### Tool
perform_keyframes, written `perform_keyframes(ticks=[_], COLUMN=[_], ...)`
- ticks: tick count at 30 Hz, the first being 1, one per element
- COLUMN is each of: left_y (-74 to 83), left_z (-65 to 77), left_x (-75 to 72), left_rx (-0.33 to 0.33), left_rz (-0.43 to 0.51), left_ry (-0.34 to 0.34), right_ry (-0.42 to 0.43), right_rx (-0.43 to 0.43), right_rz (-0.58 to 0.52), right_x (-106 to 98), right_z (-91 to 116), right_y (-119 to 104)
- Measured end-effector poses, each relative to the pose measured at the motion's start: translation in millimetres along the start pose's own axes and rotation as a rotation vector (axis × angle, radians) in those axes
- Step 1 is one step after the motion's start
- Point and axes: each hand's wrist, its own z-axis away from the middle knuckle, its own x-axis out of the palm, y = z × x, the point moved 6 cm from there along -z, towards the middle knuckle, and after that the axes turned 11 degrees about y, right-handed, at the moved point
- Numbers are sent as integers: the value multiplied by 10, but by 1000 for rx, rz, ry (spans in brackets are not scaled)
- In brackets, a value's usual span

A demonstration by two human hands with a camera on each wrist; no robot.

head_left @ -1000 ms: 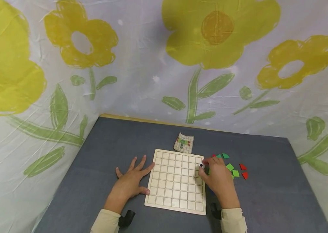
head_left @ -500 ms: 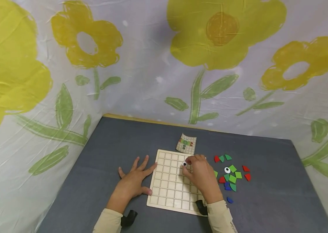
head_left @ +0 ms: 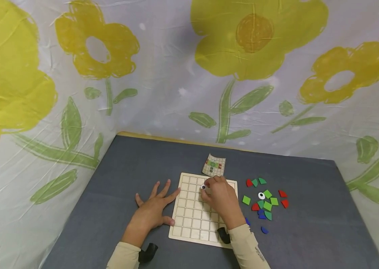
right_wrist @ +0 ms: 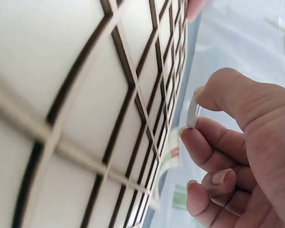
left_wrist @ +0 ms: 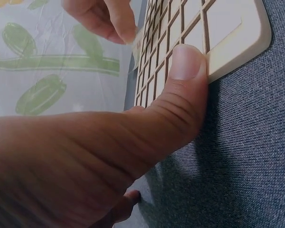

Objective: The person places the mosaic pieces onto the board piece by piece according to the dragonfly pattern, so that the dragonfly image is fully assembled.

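A pale wooden grid board [head_left: 187, 213] lies on the dark table. My left hand [head_left: 150, 211] is spread flat at its left side, and in the left wrist view the thumb [left_wrist: 187, 66] rests on the board's edge. Between thumb and forefinger my right hand [head_left: 221, 198] pinches a round white disc [head_left: 203, 186] with a black dot, held over the board's upper middle. The right wrist view shows the disc [right_wrist: 193, 113] edge-on, apart from the grid. Beyond the far edge lies a small picture card [head_left: 213, 166] with a coloured figure on a grid.
Right of the board are scattered several flat pieces: green squares [head_left: 267, 206], red quarter pieces [head_left: 282, 193], dark green ones [head_left: 261, 181], blue ones [head_left: 264, 230] and another white disc [head_left: 261, 195]. A flowered cloth [head_left: 162, 93] hangs behind the table.
My right hand has carried the white disc leftward from the board's right edge to its upper middle, uncovering the loose pieces. The left hand has stayed in place.
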Motion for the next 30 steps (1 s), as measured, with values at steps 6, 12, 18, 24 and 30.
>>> perform_keyframes(ticks=[6, 12, 18, 24, 30], left_y=[7, 12, 12, 10, -4], left_z=[4, 4, 21, 25, 19], left_x=[9, 8, -6, -16, -6], left_rx=[0, 7, -1, 1, 2], left_rz=[-6, -14, -3, 2, 12], left_ry=[2, 15, 11, 14, 10], right_ry=[-29, 22, -5, -38, -60], right_rx=[-2, -29, -13, -6, 4], right_rz=[16, 69, 79, 69, 59], right_x=[103, 125, 125, 125, 133], right_z=[-24, -37, -31, -42, -42], right_y=[-64, -94, -109, -121, -119])
